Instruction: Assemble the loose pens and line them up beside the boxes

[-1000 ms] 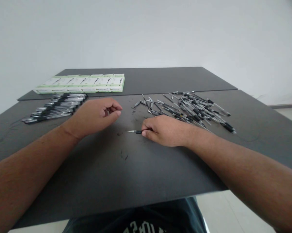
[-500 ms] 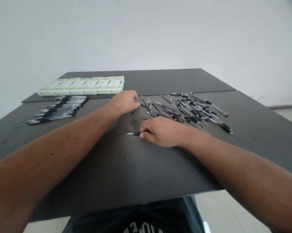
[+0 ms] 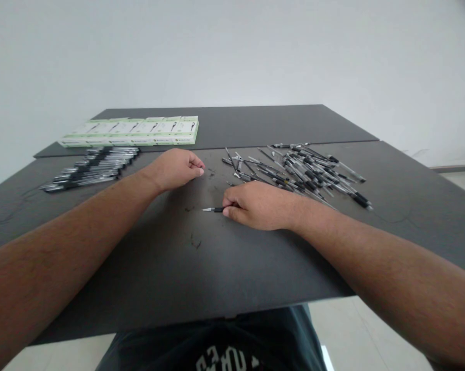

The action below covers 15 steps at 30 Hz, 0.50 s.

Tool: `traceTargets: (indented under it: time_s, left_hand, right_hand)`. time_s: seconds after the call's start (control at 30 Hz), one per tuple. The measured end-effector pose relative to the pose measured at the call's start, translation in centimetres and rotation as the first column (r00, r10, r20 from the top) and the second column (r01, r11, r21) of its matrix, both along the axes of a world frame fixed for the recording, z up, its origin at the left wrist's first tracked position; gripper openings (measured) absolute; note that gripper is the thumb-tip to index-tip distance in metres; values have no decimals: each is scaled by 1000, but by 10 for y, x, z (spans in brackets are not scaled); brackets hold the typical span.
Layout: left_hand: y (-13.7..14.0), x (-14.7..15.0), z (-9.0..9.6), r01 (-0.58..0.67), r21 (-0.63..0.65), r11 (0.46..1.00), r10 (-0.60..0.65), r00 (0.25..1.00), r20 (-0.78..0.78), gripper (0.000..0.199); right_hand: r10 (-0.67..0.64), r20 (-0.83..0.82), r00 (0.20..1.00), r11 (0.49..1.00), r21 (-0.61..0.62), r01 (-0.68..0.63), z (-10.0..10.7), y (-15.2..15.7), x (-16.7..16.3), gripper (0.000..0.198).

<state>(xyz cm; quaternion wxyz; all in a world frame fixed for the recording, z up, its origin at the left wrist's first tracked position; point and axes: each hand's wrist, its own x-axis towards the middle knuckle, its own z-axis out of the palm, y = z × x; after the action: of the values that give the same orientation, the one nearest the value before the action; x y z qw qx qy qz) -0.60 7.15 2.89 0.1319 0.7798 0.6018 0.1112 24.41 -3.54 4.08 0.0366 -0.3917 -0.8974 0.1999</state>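
Note:
My right hand [image 3: 259, 205] is closed around a pen [image 3: 218, 209], low over the table. The pen's pale pointed tip and black grip stick out to the left, while the rest is hidden in my fist. My left hand [image 3: 180, 167] is just above the table, with thumb and fingertips pinched together; whether something tiny sits between them I cannot make out. Beyond my right hand lies a loose heap of clear-barrelled pens with black grips [image 3: 313, 170]. Several thin refills and pen parts [image 3: 245, 164] are scattered at the heap's left side.
On the left, a neat row of pens [image 3: 93, 167] lies side by side. Behind it is a row of white and green boxes [image 3: 139, 131] on the far tabletop. Small dark marks [image 3: 195, 241] dot the grey table [image 3: 201, 283]. A white wall [image 3: 232, 51] stands behind.
My left hand has drawn back to the left, away from the loose parts, with its fingers pinched. My right hand stays in place on the pen. The view has tilted slightly.

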Motion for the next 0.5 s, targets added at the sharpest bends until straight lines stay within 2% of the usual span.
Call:
traceTargets:
  time_s: [0.07, 0.1, 0.17, 0.2, 0.27, 0.33, 0.4, 0.5]
  left_hand:
    - [-16, -10, 0, -29, -111, 993, 55, 969, 241, 14]
    - [-24, -13, -1, -36, -151, 988, 94, 911, 401, 14]
    - [-40, -17, -4, -24, -256, 967, 194, 718, 668, 14]
    - [-47, -18, -7, -13, -305, 952, 248, 612, 751, 16]
    - [-56, -19, -11, 9, -374, 927, 331, 445, 832, 19]
    - [-61, -18, -15, 26, -395, 918, 362, 348, 865, 20]
    - [-62, -17, -18, 51, -387, 921, 357, 290, 888, 20]
    - [-62, -16, -20, 118, -379, 918, 341, 254, 905, 20]
  right_hand:
    - [-4, 3, 1000, 1000, -9, 4, 1, -1, 0, 19]
    - [-6, 3, 1000, 1000, -14, 6, 1, -1, 1, 19]
    - [-9, -8, 1000, 1000, -21, 9, 1, -2, 2, 18]
    - [-11, -14, 1000, 1000, -20, 11, 0, -2, 2, 18]
    - [-18, -27, 999, 1000, -14, 18, -2, -1, 3, 18]
    - [-42, -44, 998, 999, 3, 42, -4, 1, 5, 19]
    - [-87, -62, 994, 996, 30, 88, -5, 2, 6, 20]
    - [-169, -88, 982, 981, 78, 176, -7, 5, 8, 23]
